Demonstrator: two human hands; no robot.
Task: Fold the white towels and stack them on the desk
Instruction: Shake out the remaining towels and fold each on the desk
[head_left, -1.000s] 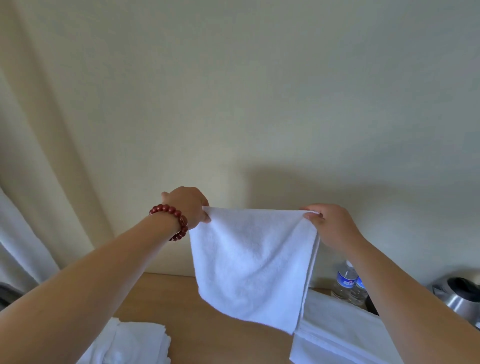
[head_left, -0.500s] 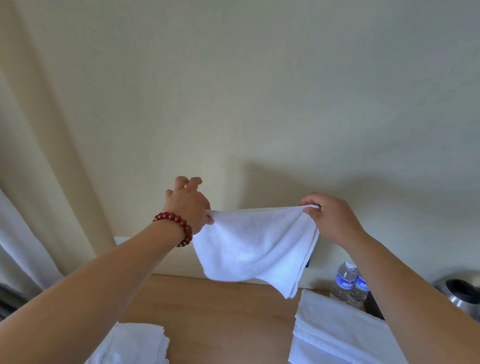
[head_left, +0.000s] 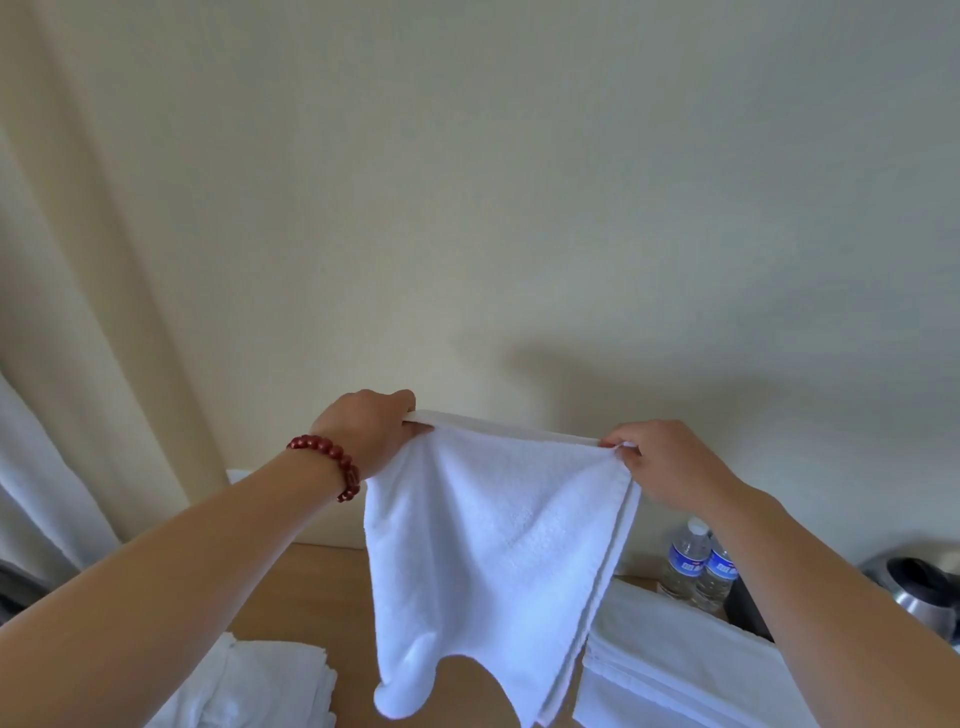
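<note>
A white towel (head_left: 493, 540) is held in the air above the wooden counter (head_left: 306, 592), stretched between both hands and hanging down in doubled layers. Its upper left corner is pinched by the left hand (head_left: 371, 431), and its upper right corner is pinched by the right hand (head_left: 657, 462). The cloth is judged light, soft and limp; it sags and curls at its lower edge, so it is best taken at the corners and kept taut. A folded stack of towels (head_left: 260, 686) is seen at lower left, and white linen (head_left: 675, 670) at lower right. On the two water bottles (head_left: 698, 566) blue labels are seen, but their writing is too small to be read.
</note>
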